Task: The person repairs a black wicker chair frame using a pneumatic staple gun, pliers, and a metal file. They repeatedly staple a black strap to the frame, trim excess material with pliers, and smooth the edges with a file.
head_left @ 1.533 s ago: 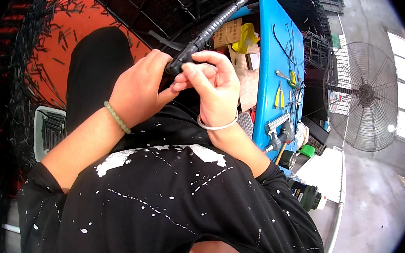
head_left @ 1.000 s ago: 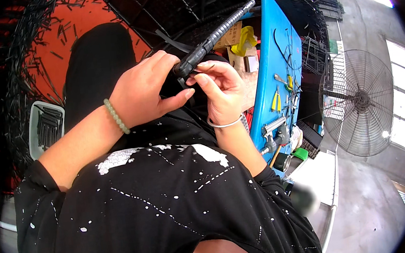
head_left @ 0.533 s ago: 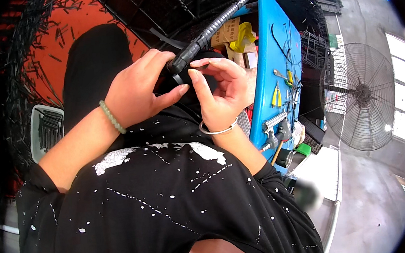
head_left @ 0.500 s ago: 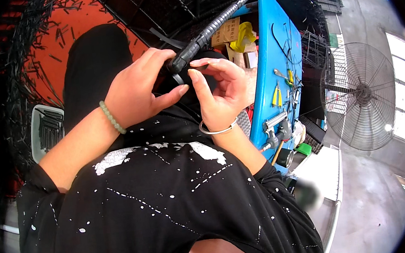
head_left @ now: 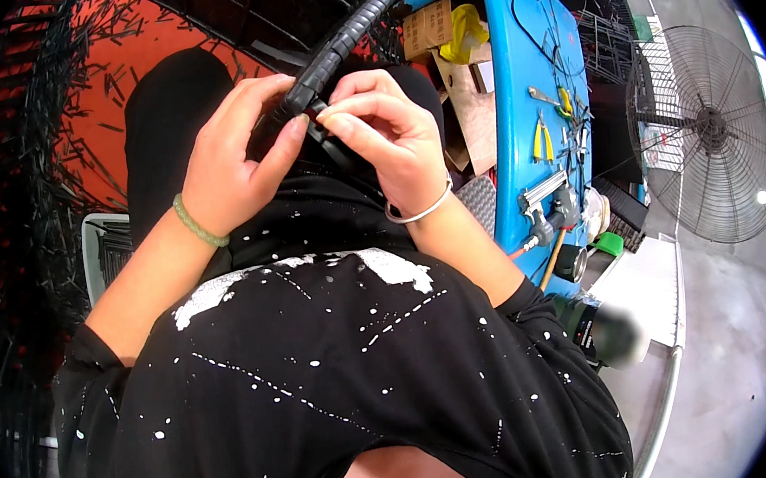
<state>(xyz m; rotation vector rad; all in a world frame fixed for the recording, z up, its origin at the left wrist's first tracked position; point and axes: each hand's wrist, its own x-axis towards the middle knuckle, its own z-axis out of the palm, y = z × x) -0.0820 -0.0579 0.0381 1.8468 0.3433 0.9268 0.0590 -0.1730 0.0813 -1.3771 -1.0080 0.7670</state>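
A bar wrapped in black strip (head_left: 352, 37), one edge of a dark woven frame, slants down to its near end between my two hands. My left hand (head_left: 238, 151) is closed about that end, with fingertips on the far side and thumb on the near side. A loose black strip (head_left: 333, 142) hangs just below the end of the bar. My right hand (head_left: 396, 140) pinches this strip between thumb and forefinger, close to my left thumb. The other fingers of the right hand are curled, and part of the strip is hidden behind them.
On my right, a blue table (head_left: 511, 76) holds yellow-handled pliers (head_left: 543, 140) and a nail-gun-like tool (head_left: 549, 203). Beyond stands a large fan (head_left: 712, 125). A cardboard box (head_left: 424, 29) and yellow bag (head_left: 466, 32) sit beside the table. Black scraps litter the red floor covering (head_left: 101, 175); a pale bin (head_left: 95, 269) stands left.
My right hand has moved in to the left and now pinches the strip by the bar's end. The bar and left hand have shifted slightly up and left in view.
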